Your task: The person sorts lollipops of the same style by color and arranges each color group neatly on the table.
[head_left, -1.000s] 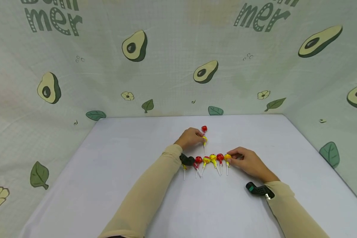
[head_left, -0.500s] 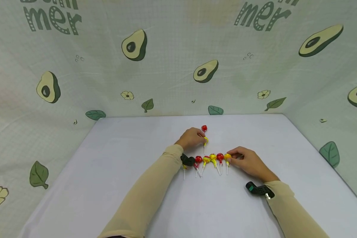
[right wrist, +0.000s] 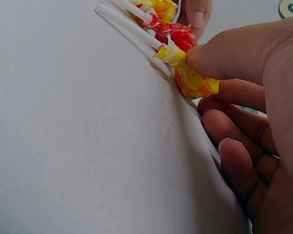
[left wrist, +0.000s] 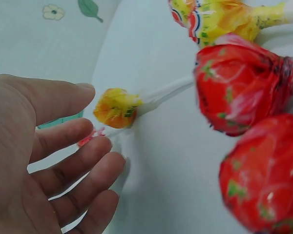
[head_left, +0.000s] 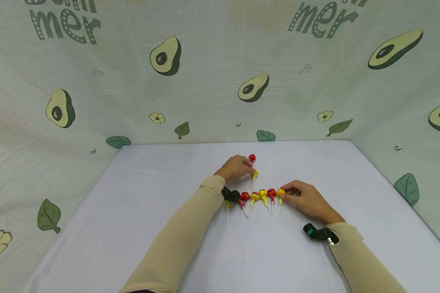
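My left hand (head_left: 242, 167) reaches out over the white table (head_left: 150, 195), its fingers nearly straight in the left wrist view, fingertips (left wrist: 105, 146) at a lone yellow lollipop (head_left: 254, 175) (left wrist: 117, 108). A red lollipop (head_left: 251, 158) lies just beyond it. Nearer me, a row of red and yellow lollipops (head_left: 262, 195) lies with the sticks pointing toward me. My right hand (head_left: 297, 197) pinches the yellow lollipop (head_left: 280, 193) (right wrist: 194, 82) at the row's right end between thumb and forefinger. Big red lollipops (left wrist: 239, 92) fill the right of the left wrist view.
A black wrist-mounted device (head_left: 230, 196) covers the row's left end, and another (head_left: 319, 233) sits on my right wrist. Avocado-print cloth walls (head_left: 212, 81) close in the table at the back and both sides.
My left hand and the lone yellow lollipop have shifted very slightly toward me. The right hand and the row have not moved.
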A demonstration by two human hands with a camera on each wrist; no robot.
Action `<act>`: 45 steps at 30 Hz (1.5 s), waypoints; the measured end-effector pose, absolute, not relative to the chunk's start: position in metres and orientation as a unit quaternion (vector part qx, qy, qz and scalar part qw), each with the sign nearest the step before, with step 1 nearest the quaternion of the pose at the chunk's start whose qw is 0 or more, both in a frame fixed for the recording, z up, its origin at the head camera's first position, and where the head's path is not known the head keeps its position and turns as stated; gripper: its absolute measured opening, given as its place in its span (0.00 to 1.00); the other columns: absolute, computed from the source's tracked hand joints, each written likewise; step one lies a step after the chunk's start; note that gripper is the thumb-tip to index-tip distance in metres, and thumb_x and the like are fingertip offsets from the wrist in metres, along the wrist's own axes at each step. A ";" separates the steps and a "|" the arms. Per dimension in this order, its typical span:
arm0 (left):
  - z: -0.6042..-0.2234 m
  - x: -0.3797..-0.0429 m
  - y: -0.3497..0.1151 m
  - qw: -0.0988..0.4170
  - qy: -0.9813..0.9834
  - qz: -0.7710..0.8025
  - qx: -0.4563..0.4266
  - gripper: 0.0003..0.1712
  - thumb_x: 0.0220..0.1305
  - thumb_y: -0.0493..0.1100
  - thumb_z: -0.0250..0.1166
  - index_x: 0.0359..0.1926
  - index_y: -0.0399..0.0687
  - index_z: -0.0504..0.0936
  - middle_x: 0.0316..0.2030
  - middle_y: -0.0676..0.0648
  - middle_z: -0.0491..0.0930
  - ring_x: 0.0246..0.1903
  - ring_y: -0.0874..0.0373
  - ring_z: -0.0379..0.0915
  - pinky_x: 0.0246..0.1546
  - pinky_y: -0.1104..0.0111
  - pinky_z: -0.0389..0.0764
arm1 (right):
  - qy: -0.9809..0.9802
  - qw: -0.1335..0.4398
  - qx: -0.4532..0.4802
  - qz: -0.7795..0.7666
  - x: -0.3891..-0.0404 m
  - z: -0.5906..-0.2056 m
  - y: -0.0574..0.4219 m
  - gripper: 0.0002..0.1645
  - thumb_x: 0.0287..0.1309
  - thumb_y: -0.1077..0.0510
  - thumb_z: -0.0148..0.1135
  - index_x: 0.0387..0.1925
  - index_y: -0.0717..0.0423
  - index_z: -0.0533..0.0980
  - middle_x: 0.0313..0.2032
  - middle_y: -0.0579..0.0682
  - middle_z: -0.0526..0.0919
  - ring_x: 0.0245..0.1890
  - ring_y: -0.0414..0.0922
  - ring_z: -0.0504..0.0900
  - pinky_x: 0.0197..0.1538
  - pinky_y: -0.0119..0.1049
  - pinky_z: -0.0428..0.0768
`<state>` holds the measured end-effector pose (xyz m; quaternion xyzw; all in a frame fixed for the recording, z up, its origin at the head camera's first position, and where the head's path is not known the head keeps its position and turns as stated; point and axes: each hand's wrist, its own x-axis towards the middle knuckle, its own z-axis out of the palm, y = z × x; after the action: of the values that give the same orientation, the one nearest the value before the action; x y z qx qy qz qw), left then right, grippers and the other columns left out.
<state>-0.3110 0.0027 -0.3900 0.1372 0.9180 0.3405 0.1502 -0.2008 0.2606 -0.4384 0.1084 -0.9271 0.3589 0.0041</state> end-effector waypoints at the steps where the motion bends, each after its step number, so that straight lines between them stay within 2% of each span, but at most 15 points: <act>1: -0.388 -0.312 0.002 0.154 0.917 0.344 0.133 0.16 0.65 0.54 0.69 0.48 0.52 0.85 0.43 0.53 0.81 0.38 0.57 0.74 0.37 0.67 0.76 | -0.928 0.005 0.109 0.357 -0.201 -0.438 0.261 0.17 0.62 0.48 0.70 0.50 0.50 0.82 0.40 0.44 0.82 0.39 0.46 0.76 0.43 0.40 0.75; 7: -0.383 -0.313 0.000 0.162 0.911 0.357 0.126 0.16 0.66 0.52 0.68 0.50 0.52 0.84 0.39 0.51 0.81 0.35 0.57 0.77 0.34 0.68 0.77 | -0.929 0.007 0.108 0.354 -0.202 -0.435 0.262 0.17 0.62 0.48 0.69 0.50 0.50 0.82 0.39 0.45 0.82 0.38 0.46 0.76 0.42 0.41 0.75; 17: -0.390 -0.308 0.006 0.156 0.915 0.333 0.168 0.20 0.67 0.48 0.67 0.59 0.54 0.82 0.50 0.50 0.81 0.38 0.58 0.76 0.36 0.69 0.77 | -0.929 0.001 0.103 0.355 -0.202 -0.437 0.261 0.18 0.62 0.48 0.69 0.50 0.50 0.82 0.40 0.45 0.81 0.39 0.46 0.76 0.42 0.42 0.75; 23: -0.387 -0.306 0.012 0.127 0.930 0.303 0.166 0.16 0.68 0.50 0.65 0.55 0.57 0.85 0.55 0.52 0.79 0.41 0.58 0.73 0.39 0.67 0.75 | -0.931 0.012 0.102 0.350 -0.203 -0.433 0.263 0.18 0.62 0.48 0.69 0.50 0.50 0.82 0.39 0.45 0.81 0.38 0.46 0.75 0.42 0.41 0.74; 32: -0.396 -0.302 0.013 0.118 0.941 0.283 0.145 0.12 0.67 0.50 0.66 0.49 0.57 0.86 0.48 0.55 0.81 0.40 0.58 0.73 0.39 0.65 0.74 | -0.928 0.006 0.103 0.357 -0.200 -0.438 0.259 0.18 0.62 0.47 0.70 0.49 0.49 0.82 0.38 0.44 0.81 0.37 0.46 0.75 0.40 0.39 0.75; 41: -0.393 -0.299 0.007 0.121 0.943 0.270 0.152 0.16 0.67 0.54 0.65 0.53 0.58 0.83 0.56 0.54 0.79 0.43 0.58 0.72 0.41 0.65 0.74 | -0.930 0.007 0.102 0.354 -0.198 -0.440 0.258 0.18 0.62 0.47 0.69 0.50 0.50 0.82 0.39 0.44 0.81 0.37 0.45 0.75 0.41 0.39 0.74; 45: -0.386 -0.299 -0.002 0.119 0.938 0.282 0.162 0.17 0.69 0.54 0.62 0.54 0.56 0.83 0.51 0.53 0.81 0.41 0.58 0.74 0.38 0.65 0.76 | -0.930 0.010 0.106 0.351 -0.199 -0.437 0.259 0.18 0.62 0.46 0.69 0.50 0.50 0.82 0.39 0.44 0.81 0.38 0.45 0.75 0.41 0.40 0.75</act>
<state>-0.2989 -0.0019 -0.3856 0.1619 0.9380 0.2824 0.1192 -0.1995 0.2594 -0.4367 0.1060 -0.9304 0.3506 0.0102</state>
